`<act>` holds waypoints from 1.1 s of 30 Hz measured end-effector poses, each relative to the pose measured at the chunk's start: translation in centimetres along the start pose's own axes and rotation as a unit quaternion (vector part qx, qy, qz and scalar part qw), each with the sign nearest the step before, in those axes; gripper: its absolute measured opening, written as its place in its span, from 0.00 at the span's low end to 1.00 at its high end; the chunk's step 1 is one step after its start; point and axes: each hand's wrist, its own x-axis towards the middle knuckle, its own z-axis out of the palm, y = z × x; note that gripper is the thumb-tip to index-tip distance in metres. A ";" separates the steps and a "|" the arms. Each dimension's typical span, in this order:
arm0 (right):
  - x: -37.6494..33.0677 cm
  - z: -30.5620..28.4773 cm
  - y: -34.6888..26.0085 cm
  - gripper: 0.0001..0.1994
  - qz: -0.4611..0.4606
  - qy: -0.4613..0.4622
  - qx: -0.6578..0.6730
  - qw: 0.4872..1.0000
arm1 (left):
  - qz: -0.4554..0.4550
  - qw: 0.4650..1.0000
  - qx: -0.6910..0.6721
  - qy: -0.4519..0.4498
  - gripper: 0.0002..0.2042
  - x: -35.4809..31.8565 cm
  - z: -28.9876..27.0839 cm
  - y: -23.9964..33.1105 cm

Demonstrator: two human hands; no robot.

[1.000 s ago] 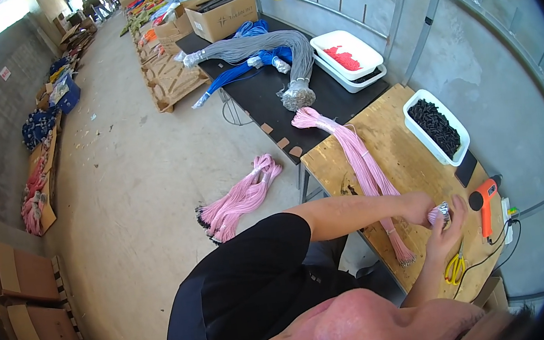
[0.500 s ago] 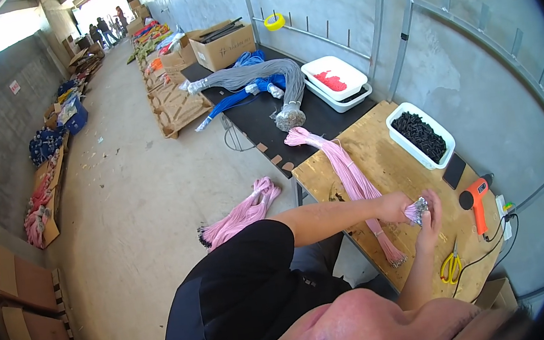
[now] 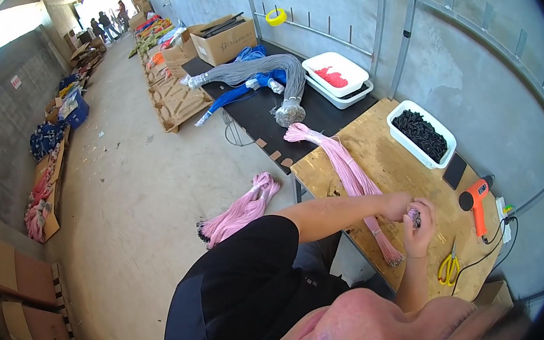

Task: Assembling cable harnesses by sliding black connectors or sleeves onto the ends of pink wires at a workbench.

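My left hand (image 3: 395,206) and my right hand (image 3: 423,225) meet over the plywood table (image 3: 378,150), both pinching a small bunch of pink cords with dark ends (image 3: 416,217). My left arm reaches across from my black shirt. A long pink cord bundle (image 3: 346,167) lies on the table from its far corner toward my hands, its dark-tipped end (image 3: 391,258) just under my left wrist. What the fingers do to the small bunch is too small to make out.
A white tray of black pieces (image 3: 420,135), a dark phone (image 3: 454,171), an orange heat gun (image 3: 476,202) and yellow scissors (image 3: 448,267) lie on the table's right side. Grey and blue cord bundles (image 3: 260,73) and white trays (image 3: 339,77) lie beyond. Another pink bundle (image 3: 240,211) is on the floor.
The view has shifted a little, which moves the table in the picture. Both hands stay together on the small bunch at the same spot by the long pink bundle.
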 end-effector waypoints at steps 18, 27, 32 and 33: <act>0.0 0.3 6.4 0.22 0.144 0.114 0.252 0.950 | 0.018 1.000 -0.013 0.019 0.12 -0.8 -3.2 1.0; -1.2 3.1 6.0 0.22 0.268 0.147 0.274 0.912 | -0.021 0.998 -0.035 -0.050 0.12 0.0 -2.8 0.2; -0.2 3.3 5.2 0.12 0.337 0.199 0.264 0.881 | 0.007 0.999 0.041 -0.018 0.15 0.1 -2.3 0.1; 0.0 3.3 5.4 0.12 0.338 0.195 0.265 0.882 | 0.002 0.995 0.103 0.013 0.16 0.3 -2.2 0.0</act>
